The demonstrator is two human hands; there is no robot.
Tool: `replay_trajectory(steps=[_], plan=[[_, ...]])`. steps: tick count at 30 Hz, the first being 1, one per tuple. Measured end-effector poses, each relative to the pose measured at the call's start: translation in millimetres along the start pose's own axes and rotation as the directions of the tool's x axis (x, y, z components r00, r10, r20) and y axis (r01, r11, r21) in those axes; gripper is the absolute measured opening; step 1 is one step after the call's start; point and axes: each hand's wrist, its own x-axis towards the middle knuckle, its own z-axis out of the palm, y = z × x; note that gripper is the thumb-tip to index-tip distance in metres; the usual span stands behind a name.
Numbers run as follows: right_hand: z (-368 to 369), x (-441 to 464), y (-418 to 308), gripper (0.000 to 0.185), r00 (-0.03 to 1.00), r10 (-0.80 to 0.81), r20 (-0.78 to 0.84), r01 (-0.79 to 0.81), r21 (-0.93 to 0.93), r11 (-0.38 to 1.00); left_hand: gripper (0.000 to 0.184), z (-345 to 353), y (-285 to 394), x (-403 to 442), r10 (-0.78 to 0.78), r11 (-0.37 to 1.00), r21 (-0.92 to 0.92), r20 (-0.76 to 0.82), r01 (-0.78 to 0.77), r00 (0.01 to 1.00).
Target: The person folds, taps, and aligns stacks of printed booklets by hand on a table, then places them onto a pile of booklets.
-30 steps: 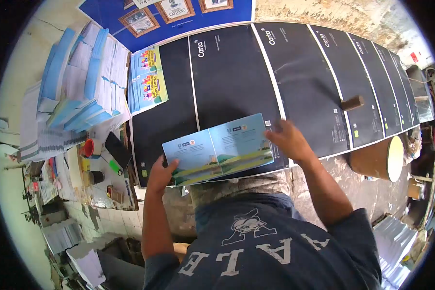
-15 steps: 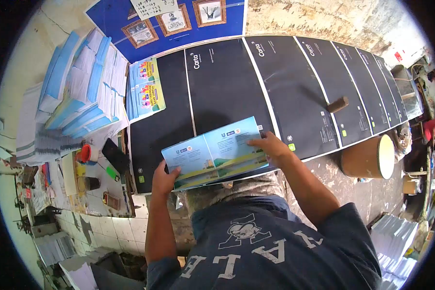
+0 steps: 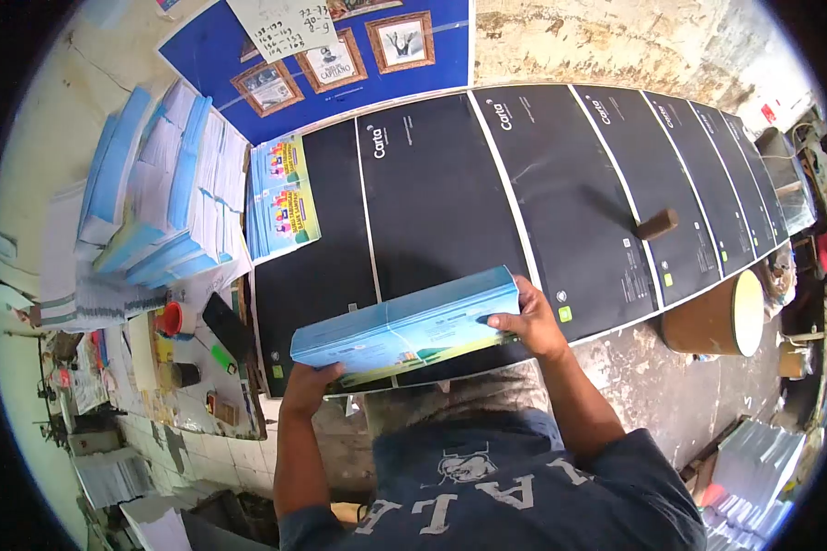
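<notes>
A thick stack of light-blue printed sheets with a green landscape along its lower edge is held between my two hands, tilted so that its far edge shows. My left hand grips the near left corner, thumb on top and the fingers hidden underneath. At the right end, my right hand is closed round the stack with its thumb across the printed face. Below the stack is the table covered in black sheets marked "Carta". A pile of blue and yellow printed covers lies at the table's far left.
Tall stacks of folded paper stand left of the table. A side table carries a phone, a red cup and a dark cup. A brown block rests on the black surface. Past the near edge stands a round brown bin.
The stack has tipped, so its thick far edge now shows instead of mostly its printed face. Both hands still hold it. The camera view has shifted slightly.
</notes>
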Motion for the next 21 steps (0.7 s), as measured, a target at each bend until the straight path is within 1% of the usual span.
replay_trajectory(steps=[1,2,3,4,5,6,7,8,10,11,12,14,15,17,18,20,21], plan=[[-2,5,-6,0.058,0.998,-0.039,0.040,0.040,-0.005,0.999,0.062,-3,2,2,0.004,0.985,0.170,-0.042,0.004,0.999],[-5,7,-12,0.058,0.994,-0.079,0.074,0.080,-0.008,0.997,0.060,-4,5,4,0.012,0.941,0.337,-0.077,0.015,0.997],[-9,12,-19,0.058,0.991,-0.098,0.092,0.103,-0.053,0.993,0.056,11,16,0,0.110,0.942,0.329,-0.125,-0.063,0.986],[-13,17,-20,0.058,0.991,-0.102,0.086,0.106,-0.047,0.993,0.056,12,15,5,0.109,0.940,0.336,-0.120,-0.063,0.987],[-17,20,-19,0.058,0.981,-0.147,0.125,0.156,-0.064,0.986,0.054,12,8,10,0.260,0.918,0.337,-0.120,-0.207,0.958],[-22,24,-19,0.057,0.967,-0.189,0.170,0.205,-0.082,0.975,0.052,10,-1,15,0.405,0.877,0.335,-0.125,-0.345,0.906],[-32,28,-18,0.074,0.951,-0.162,0.263,0.226,-0.234,0.946,0.066,5,-9,21,0.347,0.907,0.292,-0.108,-0.304,0.932],[-32,28,-12,0.074,0.953,-0.151,0.263,0.215,-0.232,0.949,0.066,3,-19,21,0.337,0.911,0.292,-0.113,-0.293,0.935],[-25,30,-9,0.095,0.964,-0.135,0.227,0.224,-0.431,0.874,0.087,24,-13,23,0.278,0.935,0.256,-0.097,-0.246,0.956],[-25,32,-13,0.108,0.960,-0.097,0.263,0.209,-0.439,0.874,0.104,30,-8,24,0.275,0.956,0.128,-0.065,-0.265,0.959],[-25,30,-11,0.108,0.961,-0.092,0.261,0.203,-0.439,0.875,0.104,32,-13,25,0.270,0.957,0.127,-0.065,-0.260,0.961],[-26,27,-8,0.106,0.965,-0.096,0.243,0.184,-0.374,0.909,0.107,31,-26,24,0.338,0.940,0.067,-0.078,-0.334,0.938],[-25,25,-2,0.106,0.964,-0.092,0.251,0.183,-0.371,0.910,0.107,36,-24,21,0.337,0.941,0.069,-0.088,-0.332,0.937],[-24,25,12,0.109,0.971,-0.154,0.183,0.205,-0.306,0.930,0.109,47,-18,21,0.322,0.947,0.073,-0.165,-0.314,0.932],[-23,23,11,0.109,0.970,-0.149,0.190,0.202,-0.305,0.931,0.109,47,-20,19,0.320,0.947,0.072,-0.173,-0.312,0.931],[-21,21,7,0.109,0.966,-0.176,0.189,0.235,-0.361,0.903,0.111,45,-26,19,0.340,0.940,0.055,-0.188,-0.336,0.921],[-23,22,10,0.109,0.967,-0.171,0.189,0.230,-0.362,0.903,0.113,50,-24,14,0.337,0.939,-0.012,-0.176,-0.345,0.925]])
